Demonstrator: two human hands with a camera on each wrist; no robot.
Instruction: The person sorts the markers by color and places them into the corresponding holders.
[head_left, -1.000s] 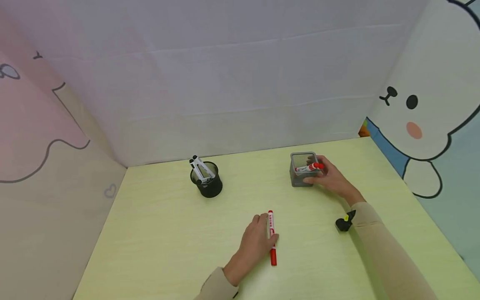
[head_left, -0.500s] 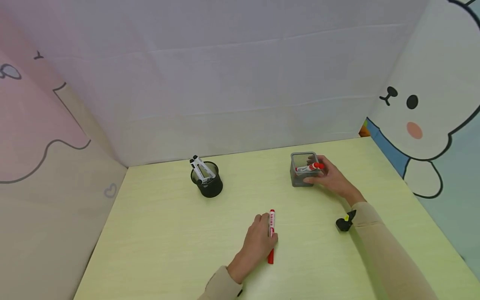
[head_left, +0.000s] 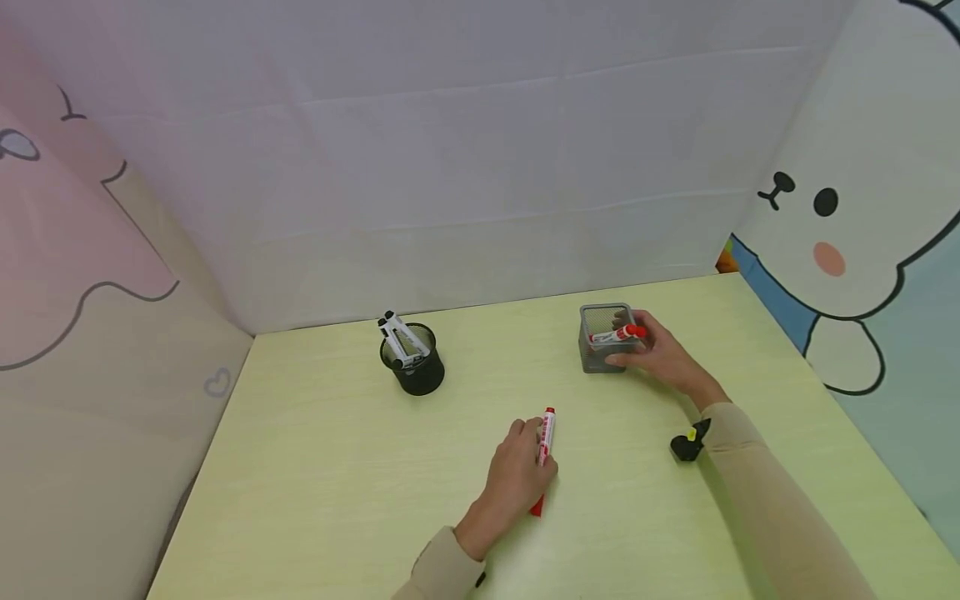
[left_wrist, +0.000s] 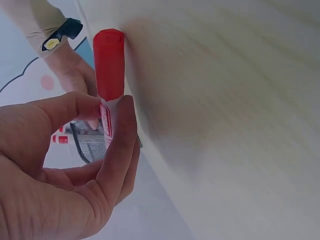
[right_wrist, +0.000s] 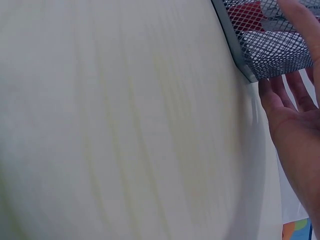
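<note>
My left hand (head_left: 513, 483) pinches a red-and-white marker (head_left: 547, 437) between thumb and fingers, over the middle of the table. In the left wrist view the marker's red end (left_wrist: 109, 65) sticks up past the fingertips. At the back right, my right hand (head_left: 670, 360) grips a grey square mesh pen holder (head_left: 597, 360), thumb on the near side and fingers behind. Red-capped markers (head_left: 618, 335) lean inside the holder, their ends toward the right hand. The right wrist view shows the holder's mesh wall (right_wrist: 275, 57) between thumb and fingers.
A round black mesh pen cup (head_left: 422, 377) with several black-and-white markers (head_left: 401, 337) stands at the back left. The pale yellow table (head_left: 315, 467) ends at a white cloth wall (head_left: 450, 183). A black wrist device (head_left: 687, 444) sits by the right sleeve.
The red marker in my left hand has shifted slightly away from me, its far end tipping right and its near end left. The right hand and the pen holder have stayed put.
</note>
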